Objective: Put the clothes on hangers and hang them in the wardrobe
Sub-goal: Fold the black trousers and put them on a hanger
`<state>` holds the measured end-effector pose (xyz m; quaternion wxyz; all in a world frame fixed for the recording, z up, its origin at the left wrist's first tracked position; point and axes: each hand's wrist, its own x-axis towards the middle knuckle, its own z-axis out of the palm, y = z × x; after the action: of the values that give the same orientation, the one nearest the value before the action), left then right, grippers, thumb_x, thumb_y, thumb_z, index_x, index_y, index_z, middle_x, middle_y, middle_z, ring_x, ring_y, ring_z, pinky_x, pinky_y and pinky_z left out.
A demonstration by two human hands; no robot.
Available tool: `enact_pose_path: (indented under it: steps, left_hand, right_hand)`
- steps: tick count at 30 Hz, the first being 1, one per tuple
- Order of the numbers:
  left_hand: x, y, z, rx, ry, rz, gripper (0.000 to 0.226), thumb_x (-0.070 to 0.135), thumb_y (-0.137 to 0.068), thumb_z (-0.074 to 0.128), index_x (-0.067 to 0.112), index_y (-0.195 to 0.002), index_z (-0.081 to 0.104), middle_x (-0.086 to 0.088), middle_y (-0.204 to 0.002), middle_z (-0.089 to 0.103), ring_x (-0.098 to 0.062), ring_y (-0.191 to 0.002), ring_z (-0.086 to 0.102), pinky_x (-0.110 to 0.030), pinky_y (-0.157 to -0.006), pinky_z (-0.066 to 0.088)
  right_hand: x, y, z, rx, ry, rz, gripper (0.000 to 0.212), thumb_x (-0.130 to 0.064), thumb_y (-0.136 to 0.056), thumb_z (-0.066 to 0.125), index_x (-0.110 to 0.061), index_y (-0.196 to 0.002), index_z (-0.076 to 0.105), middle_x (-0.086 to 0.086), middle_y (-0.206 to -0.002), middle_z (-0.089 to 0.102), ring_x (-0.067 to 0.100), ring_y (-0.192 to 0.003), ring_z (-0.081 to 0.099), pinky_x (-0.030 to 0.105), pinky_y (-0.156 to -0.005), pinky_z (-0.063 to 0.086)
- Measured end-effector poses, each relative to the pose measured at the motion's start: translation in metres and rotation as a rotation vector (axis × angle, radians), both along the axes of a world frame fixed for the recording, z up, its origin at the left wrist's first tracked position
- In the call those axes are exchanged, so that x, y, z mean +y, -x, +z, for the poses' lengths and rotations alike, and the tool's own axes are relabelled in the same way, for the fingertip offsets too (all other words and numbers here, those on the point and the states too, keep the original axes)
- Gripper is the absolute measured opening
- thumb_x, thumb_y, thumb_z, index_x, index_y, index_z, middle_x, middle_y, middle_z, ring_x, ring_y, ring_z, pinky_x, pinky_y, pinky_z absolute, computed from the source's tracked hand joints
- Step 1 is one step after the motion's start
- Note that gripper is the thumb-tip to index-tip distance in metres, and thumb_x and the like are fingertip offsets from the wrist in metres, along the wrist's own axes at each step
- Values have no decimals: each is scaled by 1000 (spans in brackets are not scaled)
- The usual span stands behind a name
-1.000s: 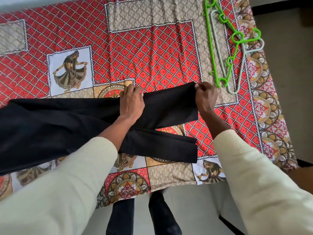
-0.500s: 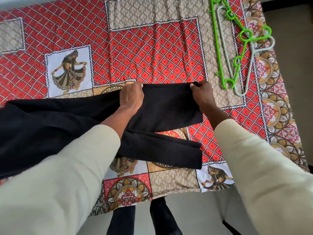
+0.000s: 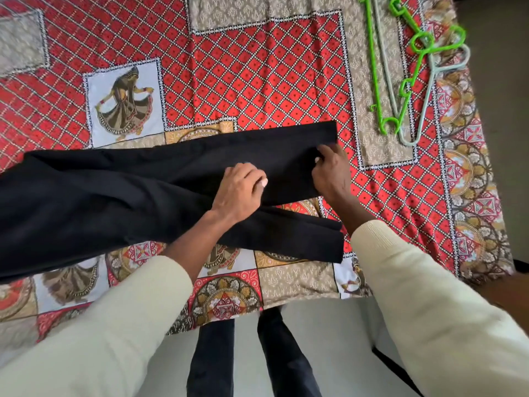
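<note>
The black trousers (image 3: 120, 193) lie across the patterned bedspread (image 3: 257, 67), their leg ends pointing toward the green hanger (image 3: 406, 64) and the grey hanger (image 3: 423, 90) beside them. My left hand (image 3: 239, 193) presses down on the upper leg, fingers curled. My right hand (image 3: 332, 170) pinches that leg's hem.

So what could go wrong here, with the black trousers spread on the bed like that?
The two legs of the black trousers lie splayed apart, so folded over a hanger they might hang crooked or slip off. Both the left hand and right hand are on the cloth, while the green hanger and the grey hanger lie tangled together, so pulling one could drag the other off the bed edge.
</note>
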<state>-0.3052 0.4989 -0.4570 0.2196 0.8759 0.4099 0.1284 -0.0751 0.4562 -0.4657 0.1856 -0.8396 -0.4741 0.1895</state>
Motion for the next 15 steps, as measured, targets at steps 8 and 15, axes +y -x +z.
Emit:
enact_pose_path:
  steps: [8,15]
  left_hand:
    - [-61,20,8,186,81,-280,31,39,-80,70,19,-103,72,3,-95,68,-22,-98,58,-42,-94,39]
    - [-91,21,20,290,170,-280,60,27,-73,71,17,-131,56,-6,-137,49,-25,-129,39,-42,-112,26]
  right_hand:
    - [-126,19,32,229,508,-528,65,-59,-90,51,-1,-113,65,21,-109,67,38,-100,63,41,-86,49]
    - [-188,42,44,609,375,-325,28,8,-73,65,-7,-96,71,8,-91,72,30,-86,67,35,-68,51]
